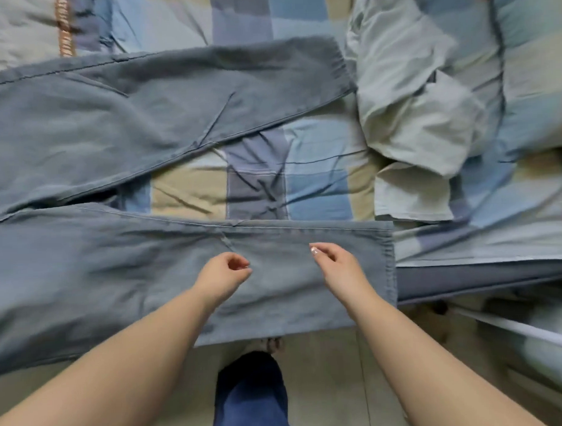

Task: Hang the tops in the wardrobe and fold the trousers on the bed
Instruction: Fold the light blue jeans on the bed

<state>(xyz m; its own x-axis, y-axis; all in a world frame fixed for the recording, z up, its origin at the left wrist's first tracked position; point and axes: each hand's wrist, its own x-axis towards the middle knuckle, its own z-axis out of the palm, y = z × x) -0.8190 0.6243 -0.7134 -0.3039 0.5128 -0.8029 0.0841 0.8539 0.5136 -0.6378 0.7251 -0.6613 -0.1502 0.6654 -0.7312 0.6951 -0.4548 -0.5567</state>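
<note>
Grey-blue cotton trousers (142,122) lie spread across the blue-and-beige checked bed (256,181), directly under the left hand (221,275) and right hand (335,265), fingers loosely curled, holding nothing.

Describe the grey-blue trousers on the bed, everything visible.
The trousers are grey-blue woven cloth, cotton-like, spread flat and unfolded across the patchwork bedspread. Both legs run rightward and splay apart, showing bedspread between them; hemmed cuffs lie at the right. The near leg overhangs the bed edge. The waist is out of frame. The left hand and right hand hover over the near leg with fingers loosely curled; contact is unclear.
</note>
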